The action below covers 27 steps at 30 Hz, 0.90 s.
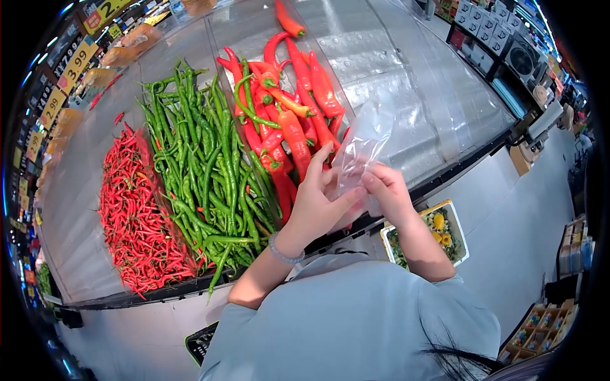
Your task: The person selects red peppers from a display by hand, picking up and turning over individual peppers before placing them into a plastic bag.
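Note:
A clear plastic bag [367, 141] stands up between my hands in front of the pepper display. My right hand [391, 195] pinches the bag's near end with its thumb and fingers. From the other side, my left hand [321, 202] holds the same end, its thumb pressed against the plastic and its index finger raised. Part of the left fingers is hidden behind the bag. Just beyond the left hand lie large red peppers [294, 136]. Beside them is a pile of long green peppers [210, 149], and farther left a heap of small red chillies [135, 213].
Clear dividers separate the pepper piles on the metal display counter [432, 95]. A white crate [464, 244] with yellow and green produce stands on the floor at my right. Part of a black basket [200, 343] shows at lower left. Price signs [77, 63] line the far left.

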Each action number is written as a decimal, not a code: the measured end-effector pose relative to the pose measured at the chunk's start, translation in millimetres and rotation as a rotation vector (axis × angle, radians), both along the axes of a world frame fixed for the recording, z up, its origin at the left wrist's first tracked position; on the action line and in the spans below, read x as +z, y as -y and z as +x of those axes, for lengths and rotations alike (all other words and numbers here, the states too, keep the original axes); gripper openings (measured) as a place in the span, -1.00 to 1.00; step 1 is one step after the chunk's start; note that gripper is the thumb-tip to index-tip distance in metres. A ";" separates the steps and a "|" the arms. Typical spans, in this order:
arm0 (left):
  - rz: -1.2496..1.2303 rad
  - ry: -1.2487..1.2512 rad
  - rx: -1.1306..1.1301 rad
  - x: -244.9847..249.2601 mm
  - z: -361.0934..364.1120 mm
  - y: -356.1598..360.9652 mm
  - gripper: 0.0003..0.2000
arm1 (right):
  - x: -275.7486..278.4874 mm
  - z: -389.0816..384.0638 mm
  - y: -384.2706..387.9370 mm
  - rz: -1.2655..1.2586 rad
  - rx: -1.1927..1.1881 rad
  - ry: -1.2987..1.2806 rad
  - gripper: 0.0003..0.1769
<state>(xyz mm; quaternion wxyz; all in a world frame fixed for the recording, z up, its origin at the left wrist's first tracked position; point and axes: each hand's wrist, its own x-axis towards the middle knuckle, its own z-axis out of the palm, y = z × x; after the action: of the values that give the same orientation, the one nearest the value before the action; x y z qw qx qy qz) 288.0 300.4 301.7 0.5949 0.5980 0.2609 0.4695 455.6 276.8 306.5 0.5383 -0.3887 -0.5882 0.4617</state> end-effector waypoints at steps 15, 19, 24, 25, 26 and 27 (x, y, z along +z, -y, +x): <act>0.246 -0.460 0.242 3.6 -69.4 21.0 -0.87 | -24.6 -29.1 1.5 0.005 -0.012 0.130 -0.71; 0.076 -0.351 0.274 -2.1 -79.2 29.6 -0.94 | -12.7 -41.3 10.5 0.043 0.124 0.003 -0.56; 0.195 -0.254 0.397 -12.1 -85.2 32.7 -0.86 | -1.9 -67.0 15.1 0.157 0.203 -0.035 -0.63; 0.128 -0.239 0.368 -8.6 -85.1 35.5 -0.85 | -0.4 -71.5 17.3 0.129 0.241 -0.090 -0.64; 0.060 -0.223 0.340 -2.6 -83.8 40.2 -0.83 | 0.4 -76.1 19.0 0.101 0.282 -0.144 -0.66; -0.008 -0.206 0.312 0.7 -84.0 43.5 -0.82 | -1.5 -80.8 18.4 0.119 0.282 -0.164 -0.73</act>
<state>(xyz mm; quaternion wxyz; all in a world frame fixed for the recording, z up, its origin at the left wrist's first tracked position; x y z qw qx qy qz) 204.1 256.9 302.4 0.4871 0.5929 0.4121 0.4913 374.8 258.4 305.0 0.5363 -0.2308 -0.6172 0.5274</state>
